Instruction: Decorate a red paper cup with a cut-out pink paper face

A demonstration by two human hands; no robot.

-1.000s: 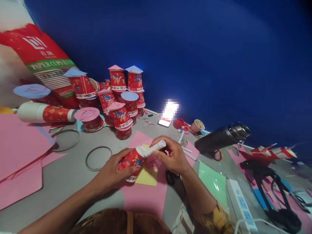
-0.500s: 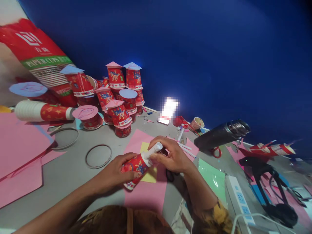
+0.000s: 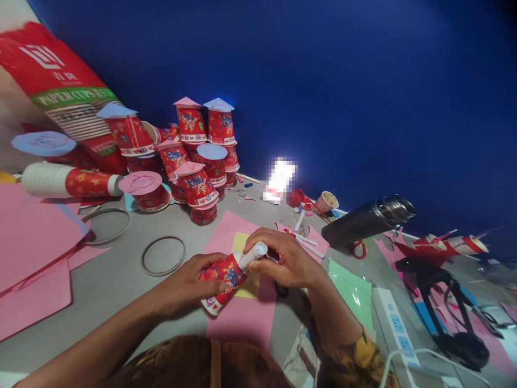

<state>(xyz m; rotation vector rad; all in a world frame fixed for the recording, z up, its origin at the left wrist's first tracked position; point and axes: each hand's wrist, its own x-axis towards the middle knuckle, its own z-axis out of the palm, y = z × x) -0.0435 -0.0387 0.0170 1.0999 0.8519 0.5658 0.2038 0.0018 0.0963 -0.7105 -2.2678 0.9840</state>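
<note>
My left hand [image 3: 196, 283] is wrapped round a red printed paper cup [image 3: 223, 281], which lies tilted with its rim toward me at the lower left. In my right hand [image 3: 281, 258] is a white glue stick [image 3: 256, 254], its far end pressed to the base of the cup. My fingers partly hide where the two touch. Beneath both lie a yellow paper square [image 3: 251, 285] and a pink paper sheet [image 3: 241, 326].
Red cups [image 3: 197, 186] with paper tops stand stacked at the back left. A grey ring [image 3: 163, 237] lies left of my hands. To the right are a black flask [image 3: 363, 221], white pens [image 3: 306, 237], a green sheet [image 3: 351, 293] and a power strip [image 3: 398, 326].
The glue stick and my right hand have shifted slightly at the cup's base, and the cup has tilted a little in my left hand.
</note>
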